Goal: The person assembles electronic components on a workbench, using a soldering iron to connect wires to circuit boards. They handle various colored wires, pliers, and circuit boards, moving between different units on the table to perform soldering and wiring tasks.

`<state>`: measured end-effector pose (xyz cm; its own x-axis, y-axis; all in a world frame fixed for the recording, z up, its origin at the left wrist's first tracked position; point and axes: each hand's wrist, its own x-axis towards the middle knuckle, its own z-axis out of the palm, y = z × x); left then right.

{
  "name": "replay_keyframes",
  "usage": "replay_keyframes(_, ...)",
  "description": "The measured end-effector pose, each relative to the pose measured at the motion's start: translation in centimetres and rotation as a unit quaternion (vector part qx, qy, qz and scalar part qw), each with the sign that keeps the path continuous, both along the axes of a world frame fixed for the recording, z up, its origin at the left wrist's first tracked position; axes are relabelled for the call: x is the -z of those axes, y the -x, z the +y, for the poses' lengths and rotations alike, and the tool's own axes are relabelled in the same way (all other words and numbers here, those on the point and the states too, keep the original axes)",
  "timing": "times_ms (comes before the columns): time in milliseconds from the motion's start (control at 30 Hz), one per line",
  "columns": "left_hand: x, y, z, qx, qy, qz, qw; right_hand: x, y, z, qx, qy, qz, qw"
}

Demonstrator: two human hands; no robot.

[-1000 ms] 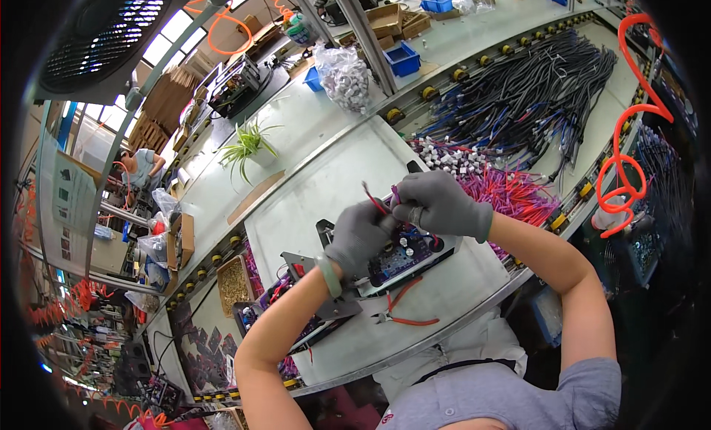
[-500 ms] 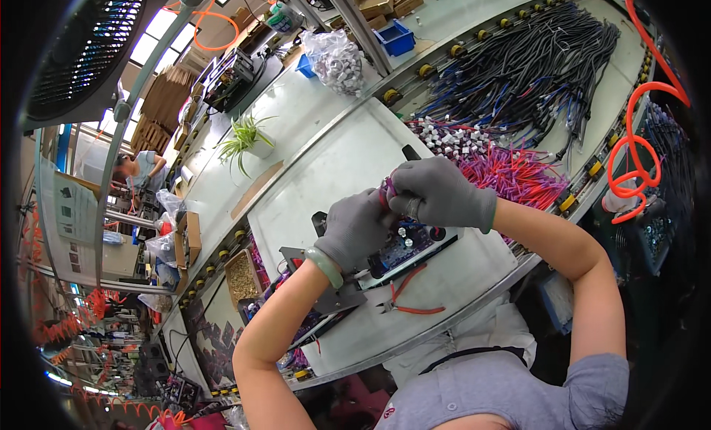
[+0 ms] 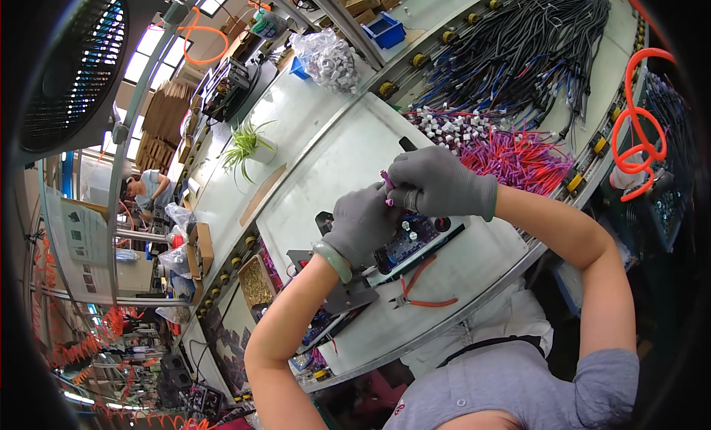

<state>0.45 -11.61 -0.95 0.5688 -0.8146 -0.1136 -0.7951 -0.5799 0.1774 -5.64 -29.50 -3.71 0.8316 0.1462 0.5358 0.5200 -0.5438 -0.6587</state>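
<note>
Both of my hands wear grey gloves and meet above a dark circuit board on the white worktop. A short purple wire shows at the fingertips of my right hand, which is closed around it. My left hand is curled beside it, fingers closed, and what it grips is hidden behind its back; a pale green bangle circles that wrist. Side cutters with orange handles lie nearer to me than the board. A grey metal plate stands by my left wrist.
Beyond my right hand lie heaped red and purple wires with white connectors and a large bundle of black cables. A box of small brass-coloured parts sits to the left. Farther off are a potted plant and a person.
My hands have drawn slightly apart, so more of the purple wire shows between them. The whole view has shifted a little; the cutters and the board stay in place on the worktop.
</note>
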Motion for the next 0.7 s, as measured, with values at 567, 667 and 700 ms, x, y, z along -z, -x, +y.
replay_keyframes(567, -0.4, -1.4, -2.0, -0.089, 0.299, 0.396, 0.864, -3.5, 0.4, -3.7, 0.009, 0.051, -0.024, 0.998)
replay_keyframes(667, 0.0, -1.6, -3.2, -0.03, 0.19, 0.069, 0.979, -2.9, -0.6, -3.2, 0.094, 0.205, -0.043, 0.973)
replay_keyframes(700, -0.1, -1.8, -3.7, -0.001, 0.108, -0.102, 0.989, -2.2, -0.5, -2.8, 0.127, 0.207, -0.046, 0.969)
